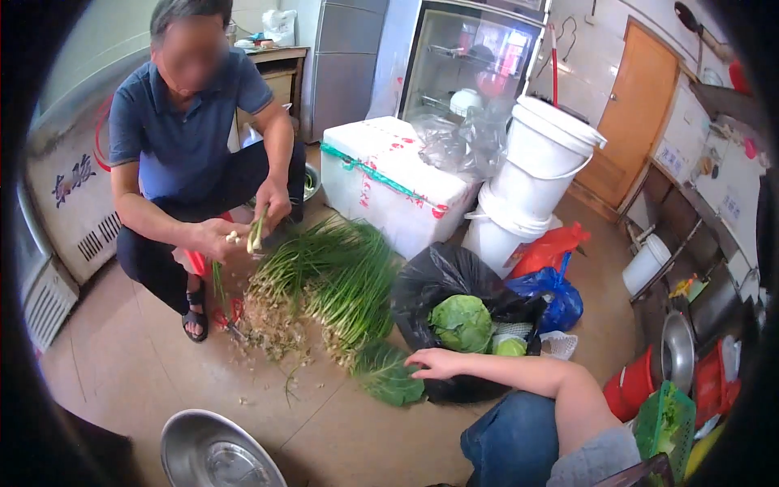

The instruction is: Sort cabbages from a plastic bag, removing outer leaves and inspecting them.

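Observation:
My right hand (437,364) reaches across from the right, its fingers curved at the right edge of a large dark green cabbage leaf (384,372) on the tiled floor. Whether the fingers pinch the leaf is not clear. My left hand is out of view. Just beyond my forearm, a black plastic bag (420,292) stands with its mouth spread, holding a round green cabbage (461,324) and a smaller pale one (510,347) beside white foam netting (512,329). Left of the bag lies a heap of green onions (356,283), with trimmed roots and peelings (274,329) alongside.
A crouching person (188,140) across from me holds green onion stalks (257,230). Red-handled scissors (231,316) lie near that person's foot. A steel basin (219,453) sits at front left. Behind stand a foam box (389,182) and stacked white buckets (535,158); a green basket (664,420) is at right.

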A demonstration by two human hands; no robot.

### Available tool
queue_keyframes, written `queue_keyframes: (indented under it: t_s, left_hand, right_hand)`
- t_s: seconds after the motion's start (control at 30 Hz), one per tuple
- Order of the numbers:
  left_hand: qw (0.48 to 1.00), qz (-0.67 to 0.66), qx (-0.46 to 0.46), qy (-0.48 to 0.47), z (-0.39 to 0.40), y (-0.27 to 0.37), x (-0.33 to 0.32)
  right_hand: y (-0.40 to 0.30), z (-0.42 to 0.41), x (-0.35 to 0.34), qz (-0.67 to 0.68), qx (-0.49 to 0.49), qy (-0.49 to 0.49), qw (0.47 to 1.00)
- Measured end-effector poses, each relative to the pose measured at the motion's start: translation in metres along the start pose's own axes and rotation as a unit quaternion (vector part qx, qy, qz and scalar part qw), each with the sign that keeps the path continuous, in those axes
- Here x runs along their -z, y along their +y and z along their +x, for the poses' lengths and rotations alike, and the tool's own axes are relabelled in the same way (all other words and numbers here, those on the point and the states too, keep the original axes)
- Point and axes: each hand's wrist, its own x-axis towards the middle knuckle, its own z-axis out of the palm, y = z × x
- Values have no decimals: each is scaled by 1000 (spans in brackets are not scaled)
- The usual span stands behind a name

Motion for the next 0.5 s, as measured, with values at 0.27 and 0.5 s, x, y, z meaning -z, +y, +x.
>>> queue_keyframes:
  t_s: [0.27, 0.5]
  left_hand:
    - [971, 17, -238, -21, 101, -22, 117]
    - [960, -222, -166, 33, -8, -19, 43]
  right_hand:
    - [0, 21, -2, 42, 49, -27, 998]
    - [-18, 22, 1, 128, -22, -93, 987]
